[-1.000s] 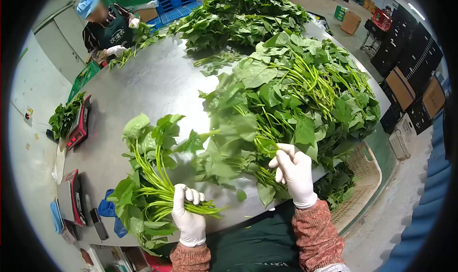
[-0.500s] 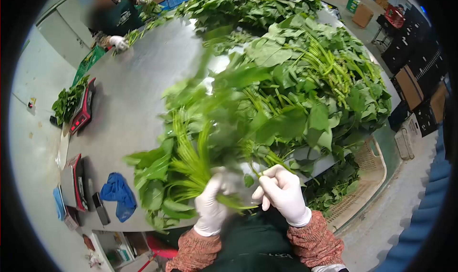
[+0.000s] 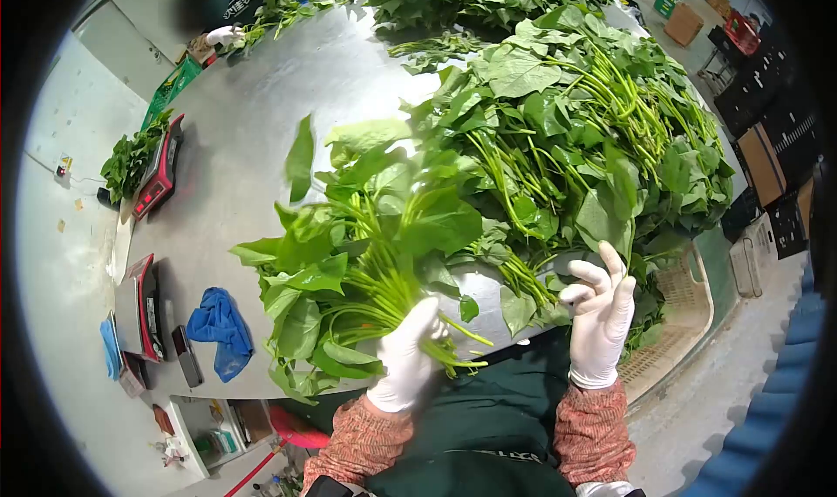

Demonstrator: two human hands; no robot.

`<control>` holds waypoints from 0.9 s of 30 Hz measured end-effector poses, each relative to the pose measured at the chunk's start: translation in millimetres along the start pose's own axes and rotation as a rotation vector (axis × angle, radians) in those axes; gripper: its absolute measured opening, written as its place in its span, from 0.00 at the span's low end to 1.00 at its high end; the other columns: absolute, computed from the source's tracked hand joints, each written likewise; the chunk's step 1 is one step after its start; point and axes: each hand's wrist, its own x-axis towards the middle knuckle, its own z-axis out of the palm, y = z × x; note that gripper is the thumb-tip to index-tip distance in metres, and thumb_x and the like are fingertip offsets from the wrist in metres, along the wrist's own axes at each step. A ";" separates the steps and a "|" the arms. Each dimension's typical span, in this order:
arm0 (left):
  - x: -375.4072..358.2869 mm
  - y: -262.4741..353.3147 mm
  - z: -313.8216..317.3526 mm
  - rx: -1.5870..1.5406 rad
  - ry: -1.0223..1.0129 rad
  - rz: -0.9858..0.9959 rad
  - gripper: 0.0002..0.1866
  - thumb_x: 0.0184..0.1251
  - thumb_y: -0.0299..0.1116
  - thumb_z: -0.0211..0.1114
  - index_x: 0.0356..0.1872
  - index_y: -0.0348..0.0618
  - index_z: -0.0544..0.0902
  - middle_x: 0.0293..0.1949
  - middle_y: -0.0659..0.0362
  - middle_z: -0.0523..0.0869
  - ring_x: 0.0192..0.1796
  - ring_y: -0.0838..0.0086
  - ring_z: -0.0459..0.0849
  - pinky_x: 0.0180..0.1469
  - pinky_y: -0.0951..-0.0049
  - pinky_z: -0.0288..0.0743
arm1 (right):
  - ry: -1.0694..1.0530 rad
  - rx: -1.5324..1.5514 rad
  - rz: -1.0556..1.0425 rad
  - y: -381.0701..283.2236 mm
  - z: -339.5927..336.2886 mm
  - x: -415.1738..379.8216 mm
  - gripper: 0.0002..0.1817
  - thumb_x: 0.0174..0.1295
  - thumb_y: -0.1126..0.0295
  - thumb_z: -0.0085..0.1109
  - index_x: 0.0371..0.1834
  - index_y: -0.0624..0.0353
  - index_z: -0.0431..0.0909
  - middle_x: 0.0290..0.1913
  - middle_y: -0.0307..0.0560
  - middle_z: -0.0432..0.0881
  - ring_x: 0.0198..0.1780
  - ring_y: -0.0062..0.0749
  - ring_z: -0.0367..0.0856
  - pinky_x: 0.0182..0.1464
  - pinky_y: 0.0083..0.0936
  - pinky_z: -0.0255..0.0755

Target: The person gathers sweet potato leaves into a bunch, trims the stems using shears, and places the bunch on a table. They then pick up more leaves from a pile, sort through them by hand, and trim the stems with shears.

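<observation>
My left hand (image 3: 405, 357), in a white glove, is closed round the stems of a bunch of leafy greens (image 3: 370, 283) at the table's near edge. The leaves fan out up and to the left, and a few stem ends stick out to the right of the fist. My right hand (image 3: 600, 318), also gloved, is raised palm up with its fingers apart and nothing gripped. Just above its fingertips is a leaf, slightly blurred. Beyond it lies a large pile of greens (image 3: 558, 131) on the metal table (image 3: 235, 166).
Two red scales (image 3: 159, 179) (image 3: 139, 309) stand at the table's left edge, near a blue cloth (image 3: 220, 327) and a dark narrow object (image 3: 186, 357). A beige crate (image 3: 676, 323) is below at right. Another person's gloved hand (image 3: 225, 37) is at the far left.
My right hand has moved right, away from the bunch, and its fingers have opened. My left hand keeps hold of the bunch, a little further right. The view has shifted slightly.
</observation>
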 end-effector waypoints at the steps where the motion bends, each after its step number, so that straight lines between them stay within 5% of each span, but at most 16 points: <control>1: -0.2 -2.6 1.0 0.045 -0.016 -0.006 0.05 0.65 0.28 0.64 0.37 0.39 0.78 0.23 0.63 0.74 0.25 0.78 0.71 0.32 0.74 0.68 | -0.141 -0.121 -0.027 -1.5 3.6 1.1 0.32 0.74 0.50 0.44 0.68 0.68 0.59 0.44 0.57 0.83 0.34 0.32 0.84 0.40 0.26 0.79; 2: -1.2 -6.5 2.4 0.089 -0.035 -0.017 0.05 0.65 0.28 0.65 0.36 0.39 0.78 0.23 0.63 0.74 0.25 0.78 0.71 0.32 0.74 0.68 | -0.190 -0.140 0.077 -3.5 14.7 -4.5 0.30 0.70 0.54 0.54 0.65 0.67 0.66 0.43 0.54 0.83 0.34 0.30 0.83 0.43 0.24 0.77; 4: -4.4 -14.5 4.9 0.204 -0.079 -0.028 0.06 0.63 0.28 0.66 0.36 0.38 0.78 0.24 0.63 0.75 0.25 0.78 0.72 0.32 0.76 0.69 | -0.437 -0.578 -0.046 15.9 24.0 -7.9 0.26 0.62 0.61 0.65 0.59 0.66 0.73 0.42 0.49 0.84 0.32 0.26 0.82 0.36 0.21 0.76; 6: -13.0 -13.1 16.8 0.149 -0.174 -0.022 0.05 0.62 0.27 0.66 0.35 0.37 0.79 0.24 0.63 0.76 0.26 0.79 0.73 0.31 0.78 0.69 | -0.624 -0.853 0.014 12.7 40.6 -8.1 0.21 0.58 0.68 0.69 0.52 0.65 0.77 0.39 0.44 0.83 0.32 0.22 0.80 0.33 0.19 0.74; 7: -18.8 -4.7 28.1 0.251 -0.134 -0.051 0.05 0.62 0.26 0.65 0.36 0.37 0.79 0.25 0.64 0.76 0.26 0.81 0.72 0.31 0.80 0.67 | -0.519 -0.614 0.196 3.2 57.7 -11.9 0.11 0.59 0.71 0.67 0.42 0.63 0.81 0.40 0.41 0.81 0.35 0.18 0.76 0.40 0.18 0.71; 10: -13.0 -5.5 14.8 0.220 -0.192 -0.062 0.05 0.63 0.26 0.63 0.37 0.37 0.79 0.26 0.65 0.77 0.26 0.81 0.72 0.30 0.81 0.67 | -0.420 -0.607 0.468 -1.1 63.9 -11.2 0.09 0.60 0.72 0.65 0.41 0.63 0.81 0.38 0.40 0.79 0.34 0.21 0.76 0.39 0.19 0.70; 11: -13.3 -5.9 11.3 0.198 -0.191 -0.086 0.06 0.64 0.27 0.62 0.39 0.38 0.79 0.26 0.64 0.76 0.26 0.81 0.72 0.31 0.80 0.66 | -0.518 -0.502 0.296 7.9 53.6 -9.9 0.07 0.61 0.73 0.63 0.38 0.65 0.80 0.35 0.41 0.77 0.35 0.24 0.76 0.39 0.20 0.70; 14: -12.6 -4.2 12.1 0.067 -0.171 -0.182 0.06 0.65 0.27 0.61 0.41 0.39 0.78 0.25 0.64 0.76 0.26 0.81 0.71 0.31 0.78 0.67 | -0.695 -0.965 -0.128 22.9 30.8 -17.4 0.09 0.65 0.73 0.60 0.44 0.62 0.74 0.39 0.42 0.78 0.37 0.20 0.79 0.39 0.18 0.72; 16: -11.5 -8.1 9.8 0.023 -0.146 -0.220 0.05 0.67 0.28 0.60 0.41 0.40 0.77 0.24 0.65 0.73 0.26 0.79 0.70 0.33 0.75 0.68 | -0.716 -0.862 -0.234 21.1 29.5 -10.3 0.10 0.61 0.75 0.62 0.44 0.63 0.73 0.39 0.44 0.78 0.35 0.30 0.76 0.38 0.24 0.71; 20: -2.8 5.1 11.9 -0.107 -0.144 -0.176 0.06 0.70 0.32 0.59 0.38 0.41 0.77 0.21 0.67 0.69 0.24 0.79 0.67 0.31 0.75 0.65 | -0.703 -0.741 -0.213 10.2 12.3 -14.9 0.06 0.57 0.76 0.67 0.35 0.63 0.79 0.37 0.44 0.79 0.33 0.32 0.77 0.36 0.28 0.72; 22: 1.1 13.4 6.0 -0.097 -0.132 -0.126 0.06 0.70 0.32 0.59 0.37 0.41 0.77 0.20 0.68 0.68 0.23 0.79 0.66 0.31 0.75 0.64 | -0.522 -0.015 0.162 2.0 -12.4 -11.5 0.11 0.66 0.63 0.63 0.30 0.55 0.78 0.32 0.38 0.77 0.27 0.25 0.74 0.32 0.27 0.69; 23: 0.9 15.8 3.8 -0.103 -0.143 -0.120 0.06 0.69 0.32 0.60 0.37 0.40 0.78 0.21 0.66 0.69 0.23 0.79 0.66 0.32 0.74 0.66 | -0.496 0.730 0.188 2.0 -19.0 -2.4 0.21 0.69 0.49 0.55 0.25 0.52 0.72 0.26 0.35 0.71 0.23 0.21 0.69 0.28 0.23 0.62; 24: -1.1 14.9 2.5 -0.066 -0.125 -0.123 0.06 0.69 0.31 0.60 0.38 0.39 0.78 0.21 0.66 0.69 0.23 0.79 0.67 0.33 0.74 0.67 | -0.373 1.032 0.172 -11.6 -23.1 -0.4 0.26 0.68 0.41 0.51 0.23 0.51 0.67 0.23 0.33 0.66 0.22 0.20 0.66 0.27 0.21 0.57; 27: -7.0 4.6 9.0 0.010 -0.148 -0.165 0.07 0.67 0.30 0.61 0.40 0.36 0.78 0.22 0.63 0.71 0.25 0.78 0.69 0.35 0.72 0.70 | -0.507 0.561 0.153 -26.7 -11.2 7.3 0.22 0.68 0.48 0.54 0.27 0.56 0.74 0.25 0.36 0.71 0.23 0.21 0.70 0.30 0.23 0.65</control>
